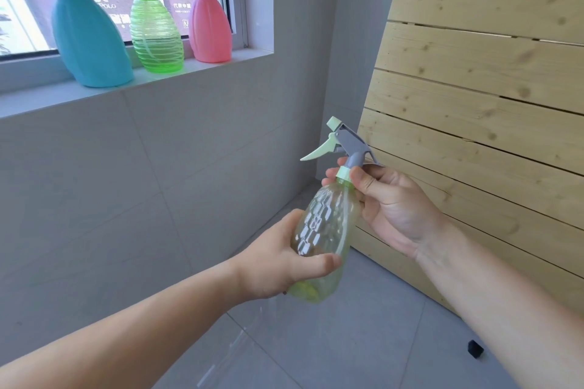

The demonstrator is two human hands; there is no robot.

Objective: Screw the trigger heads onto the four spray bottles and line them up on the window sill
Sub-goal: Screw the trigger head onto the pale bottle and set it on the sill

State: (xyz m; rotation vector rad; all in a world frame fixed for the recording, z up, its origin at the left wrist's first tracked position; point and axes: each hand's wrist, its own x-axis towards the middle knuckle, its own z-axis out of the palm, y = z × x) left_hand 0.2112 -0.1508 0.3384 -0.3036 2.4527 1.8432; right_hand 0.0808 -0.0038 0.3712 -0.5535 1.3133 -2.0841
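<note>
A pale yellow-green clear spray bottle (328,224) is held tilted in mid-air below the window. My left hand (278,262) wraps its lower body. My right hand (388,202) pinches the mint collar under its grey trigger head (347,142), which sits on the neck. On the window sill (196,73) three bottles stand upright in a row with heads on: a blue bottle (88,41) at left, a green ribbed bottle (156,31) in the middle, a pink bottle (210,28) at right.
A slatted pale wood panel (480,73) leans against the wall on the right. Grey tiled wall (126,167) lies under the sill, grey floor tiles below. A small black object (475,349) lies on the floor at right. Bare sill remains right of the pink bottle.
</note>
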